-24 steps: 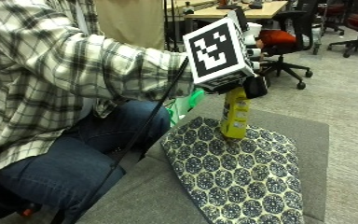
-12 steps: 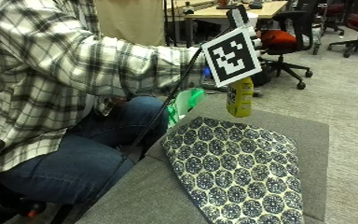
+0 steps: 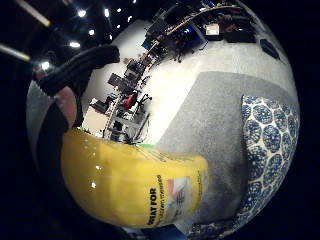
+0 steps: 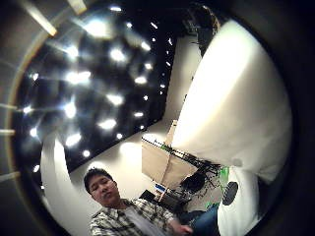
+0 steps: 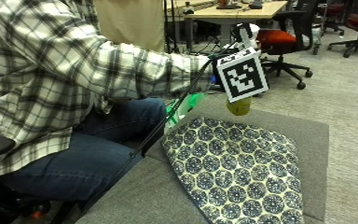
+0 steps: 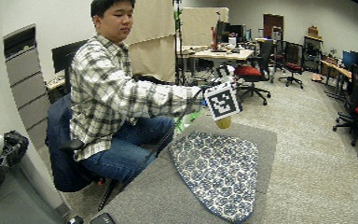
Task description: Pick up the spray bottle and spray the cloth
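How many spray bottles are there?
1. A yellow spray bottle is held in the gloved right hand, lifted above the far end of the patterned cloth. Nothing suggests another, though some could be hidden.

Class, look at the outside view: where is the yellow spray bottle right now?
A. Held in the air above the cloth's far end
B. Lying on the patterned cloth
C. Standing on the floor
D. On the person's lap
A: the gloved right hand holds the yellow spray bottle clear above the patterned cloth.

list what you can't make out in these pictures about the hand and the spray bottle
- Right hand: outside view, the marker cube hides it.
- Spray bottle nozzle: outside views, behind the cube; which way it points over the cloth is unclear.
- Bottle label: little finger palm view, partly cut off, mostly unreadable.
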A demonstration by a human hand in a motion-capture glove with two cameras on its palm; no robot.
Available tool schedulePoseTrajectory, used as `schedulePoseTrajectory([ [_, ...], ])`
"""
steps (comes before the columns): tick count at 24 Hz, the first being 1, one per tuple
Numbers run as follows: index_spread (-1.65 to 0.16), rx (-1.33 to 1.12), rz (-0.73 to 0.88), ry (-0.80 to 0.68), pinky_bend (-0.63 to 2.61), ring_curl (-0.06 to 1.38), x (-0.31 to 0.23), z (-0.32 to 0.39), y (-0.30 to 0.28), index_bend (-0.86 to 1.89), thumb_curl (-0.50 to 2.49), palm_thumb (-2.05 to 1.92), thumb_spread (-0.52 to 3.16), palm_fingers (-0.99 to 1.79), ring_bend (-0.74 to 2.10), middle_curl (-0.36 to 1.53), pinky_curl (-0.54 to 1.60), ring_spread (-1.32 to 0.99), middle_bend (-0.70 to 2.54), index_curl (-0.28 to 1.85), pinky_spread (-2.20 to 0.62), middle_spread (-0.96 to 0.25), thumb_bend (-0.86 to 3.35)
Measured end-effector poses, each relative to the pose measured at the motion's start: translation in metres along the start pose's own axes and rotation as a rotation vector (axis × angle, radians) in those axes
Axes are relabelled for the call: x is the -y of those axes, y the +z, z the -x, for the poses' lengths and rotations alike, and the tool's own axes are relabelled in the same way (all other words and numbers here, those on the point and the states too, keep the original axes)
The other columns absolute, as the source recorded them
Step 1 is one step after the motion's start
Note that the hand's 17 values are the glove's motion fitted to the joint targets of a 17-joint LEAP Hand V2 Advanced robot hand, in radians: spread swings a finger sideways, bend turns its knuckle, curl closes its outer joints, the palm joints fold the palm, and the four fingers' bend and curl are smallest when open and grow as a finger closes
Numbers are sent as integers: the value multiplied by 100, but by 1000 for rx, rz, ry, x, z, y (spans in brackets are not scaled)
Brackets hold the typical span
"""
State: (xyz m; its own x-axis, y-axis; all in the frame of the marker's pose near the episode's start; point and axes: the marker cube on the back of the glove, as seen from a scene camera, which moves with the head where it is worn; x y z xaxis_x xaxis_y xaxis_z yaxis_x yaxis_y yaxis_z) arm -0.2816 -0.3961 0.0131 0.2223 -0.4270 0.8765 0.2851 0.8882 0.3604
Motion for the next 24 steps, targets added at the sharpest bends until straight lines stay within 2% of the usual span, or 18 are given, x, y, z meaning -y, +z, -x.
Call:
schedulePoseTrajectory([
  [24,-29,65,188,1,45,50,-51,-34,77,16,77,117,19,115,52,58,41,-18,42,54,-14,-15,-3],
])
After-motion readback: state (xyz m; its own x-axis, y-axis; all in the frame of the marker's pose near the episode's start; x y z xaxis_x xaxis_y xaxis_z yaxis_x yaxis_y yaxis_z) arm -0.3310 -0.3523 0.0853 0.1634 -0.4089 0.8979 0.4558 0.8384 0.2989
